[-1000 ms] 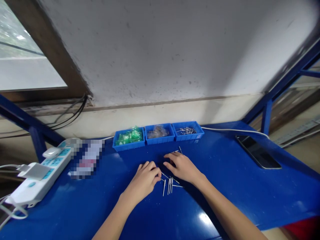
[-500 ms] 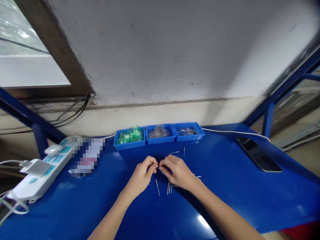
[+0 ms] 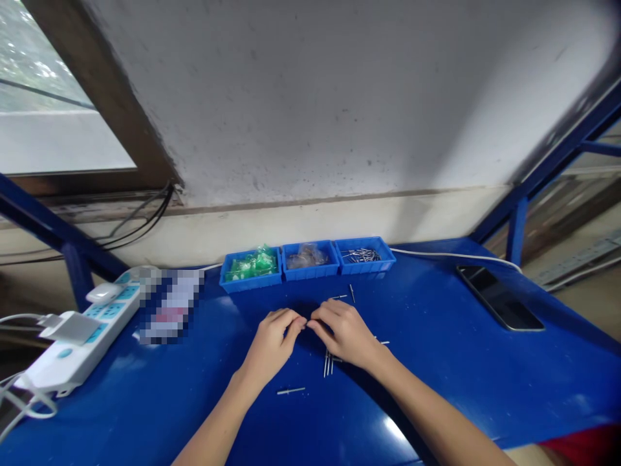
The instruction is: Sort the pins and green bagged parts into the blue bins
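My left hand (image 3: 275, 340) and my right hand (image 3: 345, 330) meet fingertip to fingertip over the middle of the table. Both are closed in a pinch. A tiny pale glint shows between the fingertips, too small to name. Partly under my right hand lie several blind rivets (image 3: 328, 366), their other ends hidden. One loose blind rivet (image 3: 291, 391) lies sideways on the table below my left hand. Beyond my right hand are a tilted rivet (image 3: 352, 293) and another rivet (image 3: 340, 296), partly covered by the fingers.
Three blue bins stand by the wall: one with green packaging (image 3: 257, 262), one with clear bags (image 3: 306, 257), one with rivets (image 3: 363, 255). A power strip (image 3: 82, 336) and blurred packet (image 3: 169, 304) are left on the blue table (image 3: 436, 362); a phone (image 3: 499, 298) lies right.
The loose rivet below my left hand has shifted nearer to me and turned sideways. The upright rivet beyond my right hand now leans. The thin shaft under my right fingers no longer shows.
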Motion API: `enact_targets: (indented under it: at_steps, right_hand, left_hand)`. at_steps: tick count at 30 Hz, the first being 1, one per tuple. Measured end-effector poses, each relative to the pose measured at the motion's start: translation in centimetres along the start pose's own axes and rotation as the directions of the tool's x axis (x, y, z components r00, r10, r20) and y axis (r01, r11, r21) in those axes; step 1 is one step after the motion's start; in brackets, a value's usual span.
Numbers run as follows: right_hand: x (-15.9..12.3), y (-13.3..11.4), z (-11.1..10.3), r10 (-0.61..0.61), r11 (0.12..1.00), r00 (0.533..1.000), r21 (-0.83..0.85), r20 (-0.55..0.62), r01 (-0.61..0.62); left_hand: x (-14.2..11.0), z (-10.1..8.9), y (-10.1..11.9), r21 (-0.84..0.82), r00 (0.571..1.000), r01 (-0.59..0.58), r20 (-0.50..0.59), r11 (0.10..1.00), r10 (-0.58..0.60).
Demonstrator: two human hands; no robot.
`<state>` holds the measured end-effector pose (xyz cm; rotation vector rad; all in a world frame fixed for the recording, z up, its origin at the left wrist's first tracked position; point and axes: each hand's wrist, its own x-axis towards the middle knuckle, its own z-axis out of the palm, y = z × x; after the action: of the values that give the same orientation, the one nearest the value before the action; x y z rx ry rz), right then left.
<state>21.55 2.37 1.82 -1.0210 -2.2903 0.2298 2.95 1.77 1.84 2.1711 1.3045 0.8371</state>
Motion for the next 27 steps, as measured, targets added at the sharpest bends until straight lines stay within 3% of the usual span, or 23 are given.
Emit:
enact_targets:
  at_steps: [3, 5, 6, 7, 9, 10, 11, 14, 15, 18, 20, 22, 24, 27]
  right_hand:
    - [0.0, 0.0, -1.0, -0.052, 0.998, 0.998, -0.047, -0.041, 0.05]
    - [-0.1, 0.3, -2.4, -0.059, 0.995, 0.98, -0.092, -0.191, 0.042]
    - [-0.2, 0.6, -3.3, -0.056, 0.993, 0.948, -0.118, -0.314, 0.02]
    - [-0.2, 1.0, -4.3, -0.048, 0.99, 0.889, -0.142, -0.455, -0.019]
    - [-0.2, 2.2, -6.1, -0.026, 0.97, 0.707, -0.188, -0.707, -0.152]
    - [-0.2, 3.0, -6.8, -0.001, 0.945, 0.642, -0.21, -0.767, -0.25]
    - [-0.1, 4.0, -7.3, 0.039, 0.91, 0.617, -0.227, -0.786, -0.346]
    - [-0.4, 6.5, -7.3, 0.22, 0.815, 0.73, -0.289, -0.646, -0.502]
    - [-0.6, 7.0, -6.8, 0.28, 0.798, 0.746, -0.286, -0.604, -0.531]
    - [-1.2, 6.4, -4.6, 0.397, 0.853, 0.836, -0.182, -0.379, -0.488]
    - [-1.2, 4.7, -2.9, 0.335, 0.933, 0.929, -0.081, -0.159, -0.351]
    - [-0.9, 2.8, -1.4, 0.195, 0.98, 0.981, -0.041, 0.002, -0.195]
    - [-0.3, 1.3, -0.3, 0.091, 0.995, 0.993, -0.05, 0.08, -0.087]
    - [0.1, 0.4, 0.5, 0.055, 0.994, 0.994, -0.102, 0.095, -0.045]
  left_hand:
    - [-0.1, 0.1, 0.2, -0.022, 0.999, 0.02, 0.031, 1.0, -0.019]
    - [-0.2, 0.3, 0.4, 0.029, 0.996, -0.02, 0.093, 0.999, 0.017]
    - [-0.2, 0.5, 0.4, 0.078, 0.99, -0.055, 0.135, 0.995, 0.044]
    - [-0.3, 0.7, 0.4, 0.129, 0.982, -0.094, 0.178, 0.987, 0.07]
    - [-0.3, 1.1, 0.3, 0.213, 0.968, -0.144, 0.234, 0.966, 0.092]
    - [-0.4, 1.3, 0.1, 0.24, 0.966, -0.152, 0.24, 0.959, 0.093]
    - [-0.4, 1.5, 0.0, 0.256, 0.966, -0.155, 0.242, 0.954, 0.092]
    - [-0.2, 1.7, -0.4, 0.259, 0.972, -0.134, 0.222, 0.957, 0.076]
    - [-0.2, 1.7, -0.5, 0.239, 0.977, -0.112, 0.206, 0.965, 0.062]
    - [0.1, 1.5, -0.8, 0.142, 0.991, -0.028, 0.136, 0.989, 0.009]
    - [0.4, 1.2, -1.0, 0.097, 0.995, 0.013, 0.093, 0.995, -0.022]
    - [0.5, 1.1, -1.3, 0.085, 0.997, 0.04, 0.065, 0.996, -0.046]
    - [0.6, 1.0, -1.5, 0.085, 0.997, 0.053, 0.045, 0.995, -0.057]
    - [0.6, 1.1, -1.6, 0.085, 0.998, 0.055, 0.017, 0.995, -0.057]
